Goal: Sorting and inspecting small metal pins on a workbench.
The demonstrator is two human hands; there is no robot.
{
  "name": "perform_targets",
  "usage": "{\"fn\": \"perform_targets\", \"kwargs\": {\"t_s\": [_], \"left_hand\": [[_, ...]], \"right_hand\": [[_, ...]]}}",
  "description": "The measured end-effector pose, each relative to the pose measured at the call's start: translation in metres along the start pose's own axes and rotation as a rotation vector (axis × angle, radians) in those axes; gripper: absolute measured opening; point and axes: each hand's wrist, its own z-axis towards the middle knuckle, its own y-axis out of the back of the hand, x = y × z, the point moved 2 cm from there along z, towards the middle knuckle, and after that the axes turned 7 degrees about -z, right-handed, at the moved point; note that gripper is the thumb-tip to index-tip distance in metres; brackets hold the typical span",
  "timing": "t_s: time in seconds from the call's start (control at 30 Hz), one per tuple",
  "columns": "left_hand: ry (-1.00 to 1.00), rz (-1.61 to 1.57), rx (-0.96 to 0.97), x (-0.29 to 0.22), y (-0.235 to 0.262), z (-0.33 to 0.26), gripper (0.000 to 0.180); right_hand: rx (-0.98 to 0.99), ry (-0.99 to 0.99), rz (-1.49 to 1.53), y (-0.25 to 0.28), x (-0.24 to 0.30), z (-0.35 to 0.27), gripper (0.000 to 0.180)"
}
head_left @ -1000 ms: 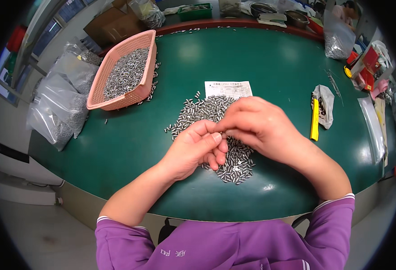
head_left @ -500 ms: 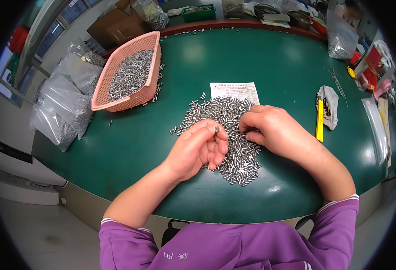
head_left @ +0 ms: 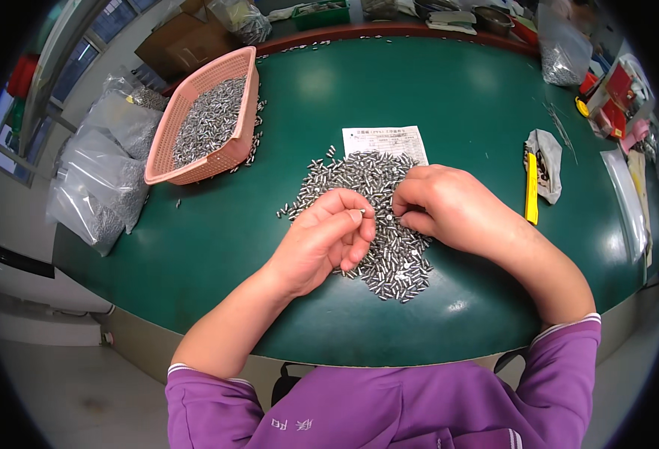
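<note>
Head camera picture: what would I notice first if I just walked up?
Probably the big heap of small shiny metal pins in the middle of the green table, with the left hand pinching one pin and the right hand resting on the heap. Next, the pink basket of pins at the far left.

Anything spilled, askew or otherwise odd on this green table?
Yes, mildly. A few small metal pins lie loose on the table beside the pink basket, outside its rim, as if spilled. More strays dot the far edge. The main pile under both hands looks deliberate.
</note>
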Motion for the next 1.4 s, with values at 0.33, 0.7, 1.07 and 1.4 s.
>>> {"fn": "perform_targets", "kwargs": {"t_s": [0.33,0.7,1.07,1.4], "left_hand": [[0.034,-0.009,0.054,0.0,-0.002,-0.002,0.019],[-0.015,0.055,0.01,0.001,0.0,0.0,0.023],[0.022,0.138,0.017,0.001,-0.003,-0.002,0.011],[-0.026,-0.036,0.016,0.002,0.002,0.002,0.022]], "right_hand": [[0.018,-0.009,0.002,-0.001,0.002,0.0,0.015],[-0.081,-0.098,0.487,0.004,0.017,0.006,0.009],[-0.077,-0.099,0.571,-0.001,0.017,0.006,0.012],[-0.068,-0.024,0.027,-0.007,0.003,0.0,0.02]]}}
